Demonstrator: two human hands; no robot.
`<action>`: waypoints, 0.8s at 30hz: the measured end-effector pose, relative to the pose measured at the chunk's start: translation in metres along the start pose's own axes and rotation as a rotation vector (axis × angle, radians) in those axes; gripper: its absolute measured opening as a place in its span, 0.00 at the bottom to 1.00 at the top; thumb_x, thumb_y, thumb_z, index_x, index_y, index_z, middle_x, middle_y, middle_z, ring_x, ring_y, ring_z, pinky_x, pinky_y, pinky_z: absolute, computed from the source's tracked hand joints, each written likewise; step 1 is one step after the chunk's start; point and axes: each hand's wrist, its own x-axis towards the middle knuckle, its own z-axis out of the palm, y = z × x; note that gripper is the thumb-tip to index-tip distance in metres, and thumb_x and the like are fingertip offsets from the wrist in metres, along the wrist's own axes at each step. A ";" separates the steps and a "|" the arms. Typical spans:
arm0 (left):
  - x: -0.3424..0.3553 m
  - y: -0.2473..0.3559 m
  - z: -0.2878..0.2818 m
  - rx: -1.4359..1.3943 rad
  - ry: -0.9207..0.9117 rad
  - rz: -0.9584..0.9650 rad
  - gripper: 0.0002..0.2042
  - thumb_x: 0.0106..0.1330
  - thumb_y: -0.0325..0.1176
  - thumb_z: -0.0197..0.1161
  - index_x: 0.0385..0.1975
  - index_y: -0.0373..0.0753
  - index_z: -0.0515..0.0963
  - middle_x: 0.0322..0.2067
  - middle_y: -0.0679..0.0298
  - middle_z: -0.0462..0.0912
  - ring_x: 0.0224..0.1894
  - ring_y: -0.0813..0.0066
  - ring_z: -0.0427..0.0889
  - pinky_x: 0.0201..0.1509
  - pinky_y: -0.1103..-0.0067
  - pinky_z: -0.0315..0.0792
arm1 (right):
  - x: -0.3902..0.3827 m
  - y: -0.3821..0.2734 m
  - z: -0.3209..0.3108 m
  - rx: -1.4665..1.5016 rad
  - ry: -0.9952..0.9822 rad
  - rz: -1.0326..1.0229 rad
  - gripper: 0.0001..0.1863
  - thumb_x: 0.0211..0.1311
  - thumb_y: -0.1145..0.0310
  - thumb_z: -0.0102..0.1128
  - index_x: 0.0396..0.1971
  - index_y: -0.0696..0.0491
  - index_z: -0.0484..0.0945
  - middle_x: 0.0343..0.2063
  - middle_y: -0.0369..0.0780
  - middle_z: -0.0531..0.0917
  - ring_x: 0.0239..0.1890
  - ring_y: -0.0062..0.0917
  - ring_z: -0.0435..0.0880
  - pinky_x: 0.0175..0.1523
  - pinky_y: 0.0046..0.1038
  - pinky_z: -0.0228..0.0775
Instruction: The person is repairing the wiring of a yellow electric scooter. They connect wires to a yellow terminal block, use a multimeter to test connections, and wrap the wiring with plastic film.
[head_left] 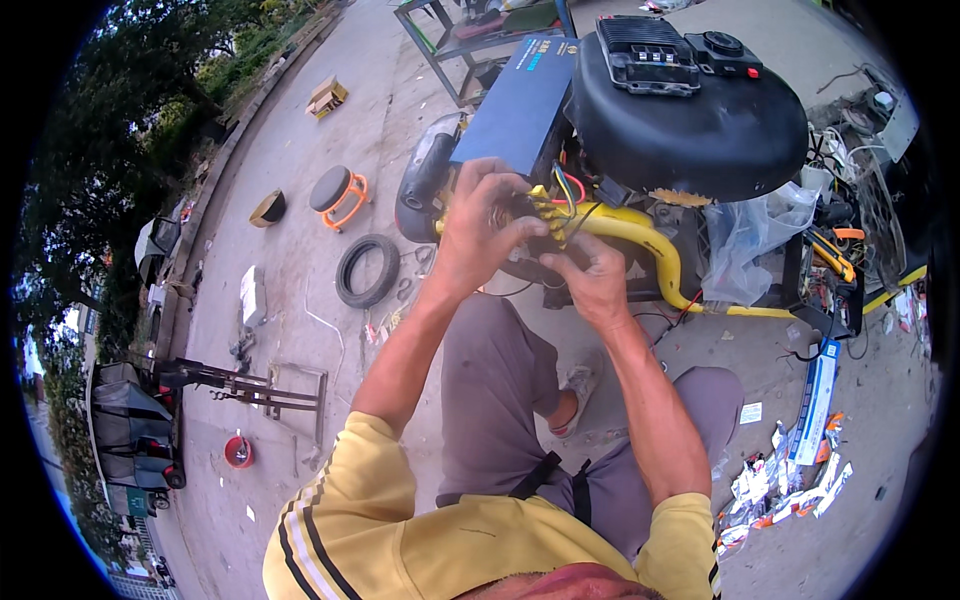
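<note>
Both my hands work at the tail of a scooter with a yellow tube frame (640, 236). My left hand (478, 228) curls its fingers and thumb around a small dark part beside several yellow fittings (548, 200), too crowded to make out. Just to its right, my right hand (594, 280) is closed in a pinch below the same fittings; what lies between its fingertips is hidden. Red, blue and yellow wires (572, 188) loop up from there toward a dark blue box (515, 105). Beyond sits a black seat (690, 135) carrying a finned black unit (648, 58).
On the ground to the left lie a tire (367, 271), a round stool (338, 194) with orange legs and a red bucket (239, 452). A clear plastic bag (755, 240) hangs over the frame. Yellow-handled pliers (832, 255) and torn wrappers (765, 485) are at the right.
</note>
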 end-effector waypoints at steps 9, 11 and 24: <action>0.004 -0.006 -0.005 0.006 -0.124 -0.200 0.25 0.53 0.29 0.87 0.49 0.34 0.82 0.43 0.64 0.87 0.43 0.79 0.83 0.46 0.77 0.78 | -0.001 0.002 -0.006 -0.020 -0.017 0.057 0.19 0.62 0.71 0.79 0.51 0.60 0.88 0.40 0.44 0.93 0.41 0.23 0.90 0.51 0.29 0.80; 0.008 -0.005 -0.005 0.041 -0.123 -0.076 0.24 0.54 0.30 0.87 0.49 0.33 0.83 0.42 0.64 0.86 0.41 0.78 0.83 0.45 0.77 0.78 | 0.000 0.004 -0.006 -0.013 -0.019 0.049 0.19 0.62 0.71 0.79 0.51 0.59 0.88 0.40 0.44 0.93 0.41 0.23 0.90 0.51 0.29 0.80; 0.010 0.000 -0.009 -0.079 -0.249 -0.188 0.18 0.65 0.27 0.79 0.53 0.31 0.83 0.44 0.63 0.87 0.39 0.79 0.84 0.41 0.78 0.81 | -0.003 0.001 -0.009 -0.058 -0.013 -0.025 0.20 0.61 0.70 0.80 0.51 0.61 0.87 0.42 0.43 0.92 0.43 0.26 0.90 0.55 0.29 0.80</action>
